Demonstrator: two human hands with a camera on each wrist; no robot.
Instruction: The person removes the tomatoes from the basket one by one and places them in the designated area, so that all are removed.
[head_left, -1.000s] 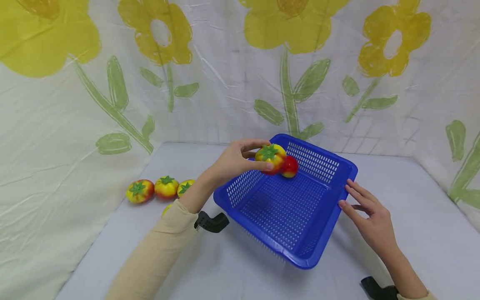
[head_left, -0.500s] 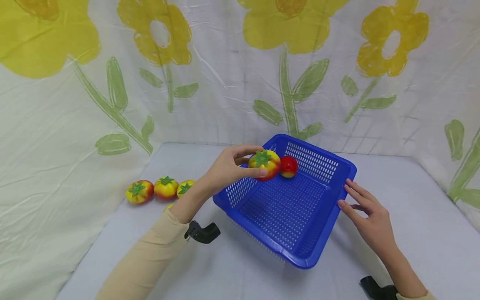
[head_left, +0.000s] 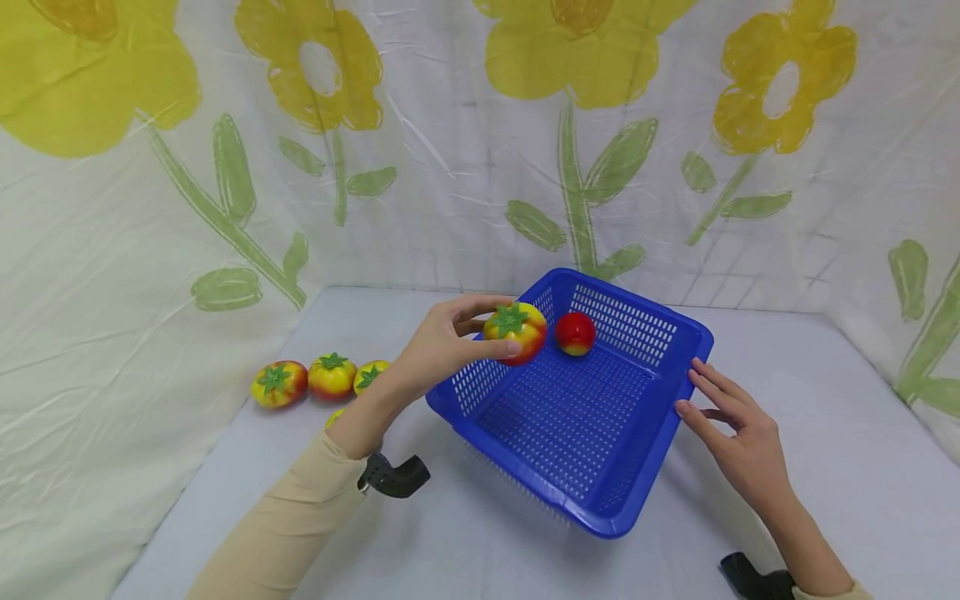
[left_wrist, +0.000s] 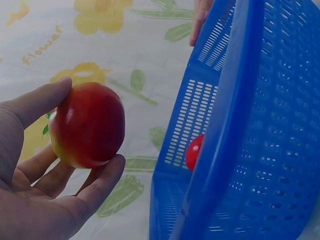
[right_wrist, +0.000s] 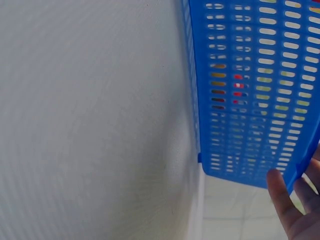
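My left hand grips a toy tomato, yellow and red with a green star-shaped top. It is held up at the left rim of the blue plastic basket. The left wrist view has this tomato's red underside facing out, with the thumb and fingers around it. A red tomato lies in the basket's far left corner. At the basket's right rim, my right hand touches with fairly straight fingers and thumb. In the right wrist view its thumb rests by the slotted outer wall.
Several more toy tomatoes stand at the table's left, including a left one and a middle one; my left forearm partly hides others. A flower-printed curtain hangs behind the white table.
My left hand has moved left and slightly down with the toy tomato, away from the red one in the basket, which now shows fully. The right hand and the basket have stayed put.
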